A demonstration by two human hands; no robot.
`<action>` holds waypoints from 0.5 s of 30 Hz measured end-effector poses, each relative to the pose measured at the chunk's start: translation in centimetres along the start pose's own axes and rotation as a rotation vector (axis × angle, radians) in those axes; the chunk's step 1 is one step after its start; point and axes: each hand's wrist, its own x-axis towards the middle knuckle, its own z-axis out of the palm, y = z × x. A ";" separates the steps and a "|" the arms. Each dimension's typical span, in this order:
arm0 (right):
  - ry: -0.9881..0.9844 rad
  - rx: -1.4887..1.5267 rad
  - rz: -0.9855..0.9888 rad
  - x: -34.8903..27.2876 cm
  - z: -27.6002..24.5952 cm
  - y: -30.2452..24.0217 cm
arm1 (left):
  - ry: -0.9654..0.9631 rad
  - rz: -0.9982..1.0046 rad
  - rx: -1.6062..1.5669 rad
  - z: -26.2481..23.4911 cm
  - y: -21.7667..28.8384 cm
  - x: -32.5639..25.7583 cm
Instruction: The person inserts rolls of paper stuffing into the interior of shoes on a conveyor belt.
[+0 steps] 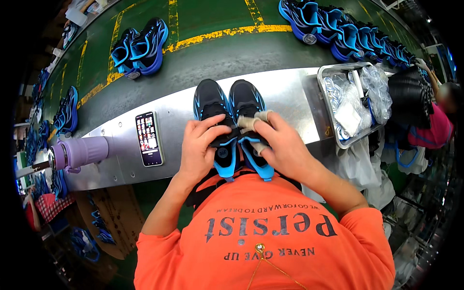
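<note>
A pair of black and blue sneakers lies side by side before me, toes pointing away, heels against my orange shirt. My left hand (pixel 199 143) is closed on the collar of the left sneaker (pixel 210 99), its fingers bent over the tongue and the thumb lower down by the opening. On the right sneaker (pixel 247 96), my right hand (pixel 282 145) grips around the tongue and collar. Pale finger covers wrap several of its fingertips, which reach over the laces between the two shoes. The fingertips partly hide the tongues.
A phone (pixel 149 139) and a lilac tumbler (pixel 86 152) are at left on the metal ledge. At right stands a metal tray (pixel 344 142) of plastic-wrapped round parts. Beyond, a green belt carries a sneaker pair (pixel 140 48) and a row of sneakers (pixel 345 36). Another person (pixel 430 130) is at far right.
</note>
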 end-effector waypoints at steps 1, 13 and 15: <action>0.033 -0.003 -0.024 -0.6 0.2 0.1 | -0.024 -0.002 -0.014 0.0 0.0 0.0; 0.033 -0.433 -0.183 -2.8 3.4 2.9 | -0.208 0.329 0.498 1.1 0.7 -1.0; -0.043 -0.228 -0.133 -2.9 2.0 2.0 | -0.242 0.288 0.419 0.0 1.0 -1.3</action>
